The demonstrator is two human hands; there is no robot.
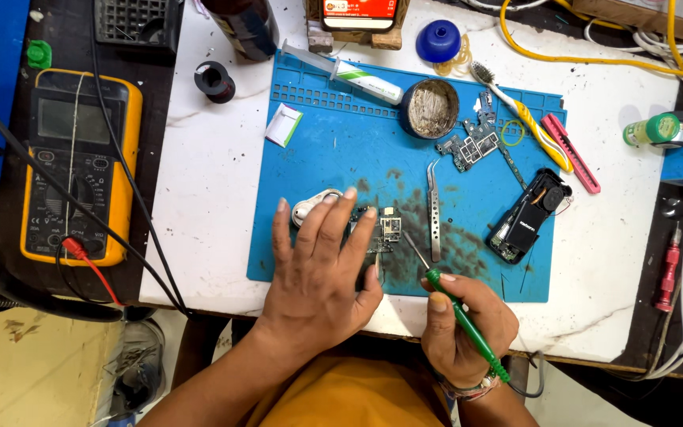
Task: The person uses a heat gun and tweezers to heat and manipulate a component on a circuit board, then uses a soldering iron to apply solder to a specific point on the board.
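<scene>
Two hands, right hand (464, 320) gripping green screwdriver (456, 308), tip angled up-left

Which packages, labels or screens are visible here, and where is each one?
Multimeter screen: grey rectangle on yellow-black meter, far left.
Small packet: white and green, at mat's left edge.
Tube: white with green label, top of mat.
Phone screen: red-orange, top centre on stand.
Bottle: green-labelled, lying at right.

Two circuit boards (385, 228) (472, 142), one tweezers (434, 209), one multimeter (77, 166).
</scene>
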